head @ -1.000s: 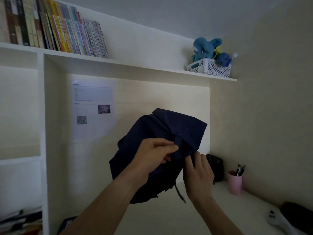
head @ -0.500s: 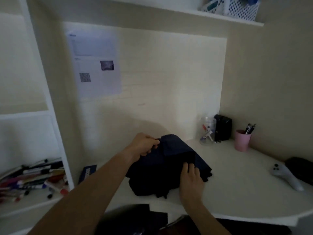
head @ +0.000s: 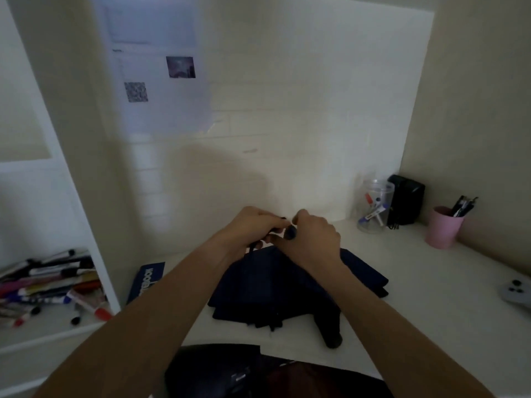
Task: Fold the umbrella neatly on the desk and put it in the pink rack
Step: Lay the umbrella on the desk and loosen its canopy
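Umbrella (head: 275,288), dark blue: lay on the desk (head: 431,305) directly beneath both hands. Left hand (head: 255,225) and right hand (head: 313,237), fingers curled, pinched its small dark tip between them. Pink cup (head: 444,228): stood well right of the right hand.

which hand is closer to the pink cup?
Right. The right hand is over the umbrella, left of the pink cup; the left hand sits farther left, beyond it.

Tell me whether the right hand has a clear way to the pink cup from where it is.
Probably yes. The right hand pinches the umbrella at its far end, and bare desk lies between it and the pink cup. It would have to let go first.
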Available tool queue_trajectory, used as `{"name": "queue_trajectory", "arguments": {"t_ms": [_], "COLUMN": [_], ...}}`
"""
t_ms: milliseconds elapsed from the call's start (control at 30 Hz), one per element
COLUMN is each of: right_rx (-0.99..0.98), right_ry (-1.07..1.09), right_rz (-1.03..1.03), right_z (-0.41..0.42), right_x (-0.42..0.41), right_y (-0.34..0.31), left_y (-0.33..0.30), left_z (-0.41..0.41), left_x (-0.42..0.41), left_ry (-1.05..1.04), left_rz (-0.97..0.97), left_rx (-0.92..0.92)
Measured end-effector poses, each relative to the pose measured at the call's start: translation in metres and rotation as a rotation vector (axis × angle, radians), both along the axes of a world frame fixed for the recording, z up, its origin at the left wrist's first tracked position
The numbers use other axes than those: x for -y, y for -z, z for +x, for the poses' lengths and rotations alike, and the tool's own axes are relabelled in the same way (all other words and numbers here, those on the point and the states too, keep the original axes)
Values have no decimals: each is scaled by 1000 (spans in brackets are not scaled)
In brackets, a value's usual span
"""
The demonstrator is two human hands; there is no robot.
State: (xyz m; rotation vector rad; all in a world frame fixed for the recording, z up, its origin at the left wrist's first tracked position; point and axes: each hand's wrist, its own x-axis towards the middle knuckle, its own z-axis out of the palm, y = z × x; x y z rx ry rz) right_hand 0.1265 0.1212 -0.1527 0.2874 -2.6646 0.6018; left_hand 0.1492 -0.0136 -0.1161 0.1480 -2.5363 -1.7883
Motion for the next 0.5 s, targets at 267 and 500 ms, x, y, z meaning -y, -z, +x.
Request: {"name": "queue_trajectory", "arguments": {"t_ms": [267, 500], "right_rx": [329, 883], "right_ry": [49, 176], "right_rz": [-566, -835], "right_z": [-90, -93], "right_x": [-87, -135], "right_y": [-3, 57], "left_y": [61, 121], "left_z": [-8, -33], "left_x": [-5, -26], "left_ry": [-215, -20], "left_rz": [-399, -291], "left_rx": [50, 360]}}
